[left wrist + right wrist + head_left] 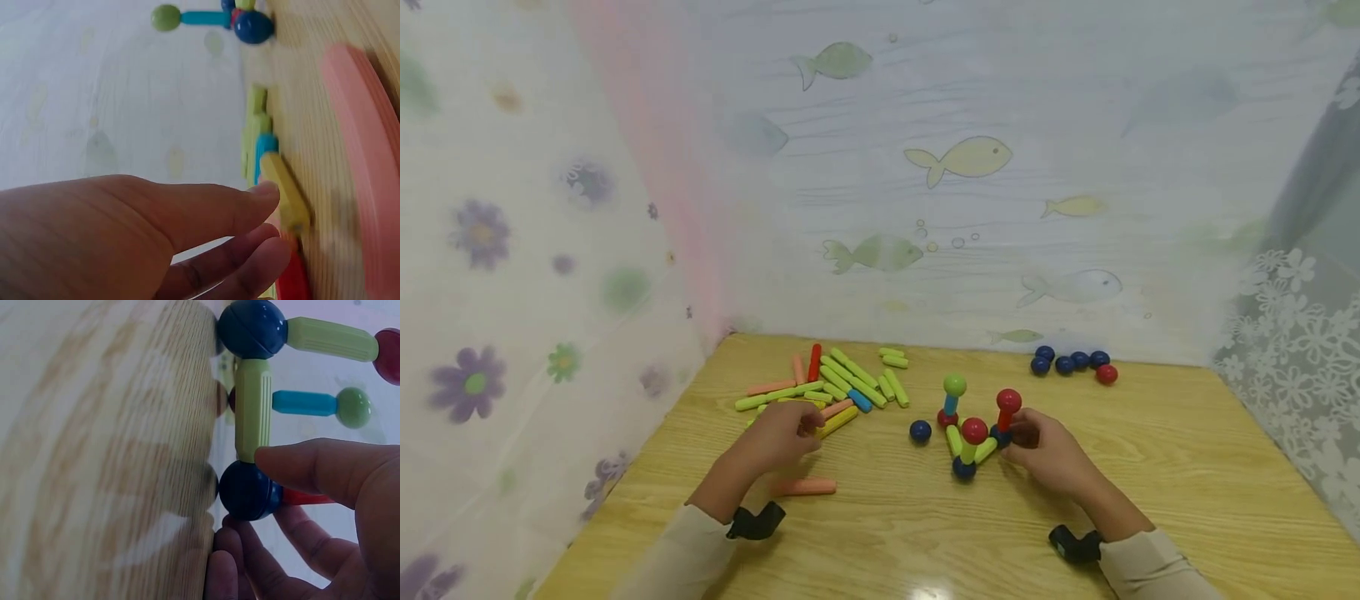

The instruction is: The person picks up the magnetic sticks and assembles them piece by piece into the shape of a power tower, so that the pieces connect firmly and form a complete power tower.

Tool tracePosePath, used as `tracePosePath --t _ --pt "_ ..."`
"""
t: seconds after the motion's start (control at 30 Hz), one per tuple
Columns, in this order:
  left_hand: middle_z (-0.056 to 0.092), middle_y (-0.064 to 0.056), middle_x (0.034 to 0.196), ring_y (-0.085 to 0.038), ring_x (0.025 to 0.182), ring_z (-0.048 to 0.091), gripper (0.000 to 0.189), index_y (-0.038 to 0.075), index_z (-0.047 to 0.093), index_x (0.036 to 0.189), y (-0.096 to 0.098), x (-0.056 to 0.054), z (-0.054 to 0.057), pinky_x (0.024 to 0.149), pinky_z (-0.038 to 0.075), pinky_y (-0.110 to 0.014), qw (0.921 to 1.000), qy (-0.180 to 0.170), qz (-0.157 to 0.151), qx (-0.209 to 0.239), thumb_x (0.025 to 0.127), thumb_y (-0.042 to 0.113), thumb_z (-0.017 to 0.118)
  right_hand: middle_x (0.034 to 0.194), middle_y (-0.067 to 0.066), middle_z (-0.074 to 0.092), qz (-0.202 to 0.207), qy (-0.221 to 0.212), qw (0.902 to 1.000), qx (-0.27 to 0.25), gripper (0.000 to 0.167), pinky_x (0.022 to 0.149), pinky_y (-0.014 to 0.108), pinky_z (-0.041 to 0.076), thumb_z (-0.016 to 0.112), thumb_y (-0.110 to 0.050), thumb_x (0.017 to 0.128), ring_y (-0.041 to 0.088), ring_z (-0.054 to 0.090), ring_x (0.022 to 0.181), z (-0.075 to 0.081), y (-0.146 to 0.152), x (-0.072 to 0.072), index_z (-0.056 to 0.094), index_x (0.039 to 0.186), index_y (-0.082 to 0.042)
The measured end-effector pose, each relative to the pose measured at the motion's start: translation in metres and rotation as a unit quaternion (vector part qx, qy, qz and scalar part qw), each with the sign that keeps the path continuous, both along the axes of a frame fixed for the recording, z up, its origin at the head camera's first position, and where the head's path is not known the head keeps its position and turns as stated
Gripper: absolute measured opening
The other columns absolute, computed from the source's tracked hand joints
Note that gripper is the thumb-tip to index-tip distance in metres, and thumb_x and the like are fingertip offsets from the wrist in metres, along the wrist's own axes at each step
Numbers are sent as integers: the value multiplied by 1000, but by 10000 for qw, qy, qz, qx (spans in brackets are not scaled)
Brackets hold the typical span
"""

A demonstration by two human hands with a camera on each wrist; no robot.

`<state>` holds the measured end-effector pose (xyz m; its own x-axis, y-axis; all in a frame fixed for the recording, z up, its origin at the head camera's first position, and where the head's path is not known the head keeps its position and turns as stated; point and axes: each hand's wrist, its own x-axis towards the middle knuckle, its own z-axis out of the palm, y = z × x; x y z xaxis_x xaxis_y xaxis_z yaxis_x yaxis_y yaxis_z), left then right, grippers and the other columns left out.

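Note:
My right hand holds a dark blue ball at one corner of a magnetic ball-and-rod structure, the thumb at the end of a lime green rod. Two lime rods lie in a V between the structure's base balls. From these balls rise three short uprights: a red rod and a lime one, each topped by a red ball, and a light blue rod under a green ball. Over the near edge of the rod pile hovers my left hand, thumb and fingertips beside a yellow rod, nothing visibly held.
Lime, salmon, red, yellow and blue rods lie heaped at the back left. One salmon rod is near the left wrist. A loose blue ball sits left of the structure. Several blue balls and a red ball stand at the back right.

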<state>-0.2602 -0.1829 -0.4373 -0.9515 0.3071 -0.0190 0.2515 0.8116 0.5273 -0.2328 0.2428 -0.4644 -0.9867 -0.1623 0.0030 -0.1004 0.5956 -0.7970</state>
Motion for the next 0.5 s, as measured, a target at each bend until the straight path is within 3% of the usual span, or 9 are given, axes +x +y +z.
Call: tracePosePath --t 0.17,0.27,0.37,0.43,0.5 --pt "69 2 97 -15 89 63 11 13 74 104 -31 4 3 78 56 -37 9997 -61 234 45 94 16 77 130 19 67 9 -7 10000 -8 43 103 54 51 76 -14 93 36 65 120 0 1 1 61 131 -2" --pt "70 3 97 -14 88 64 16 14 76 105 -40 9 1 76 55 -35 9986 -336 -240 342 93 22 80 130 19 67 29 -14 10000 -25 43 104 54 51 76 -14 93 36 65 120 1 1 2 61 131 -1" --pt "72 4 101 -12 88 64 30 14 77 109 -41 16 -4 76 55 -31 9917 -725 -911 550 87 32 85 129 19 67 38 -8 10000 -37 42 104 55 51 76 -14 93 36 65 119 1 0 2 61 130 -1" --pt "73 5 106 -11 90 65 38 15 76 113 -40 19 -7 77 56 -29 9880 -885 -1126 577 83 36 88 129 20 68 62 7 10000 -33 41 104 55 51 76 -14 93 36 65 119 1 0 2 62 129 -1" --pt "73 5 107 -10 91 66 40 17 76 113 -38 22 -9 77 56 -29 9871 -956 -1145 582 81 36 90 129 19 68 54 2 10000 -32 41 104 55 51 76 -14 93 36 65 119 1 -1 1 62 129 -1"
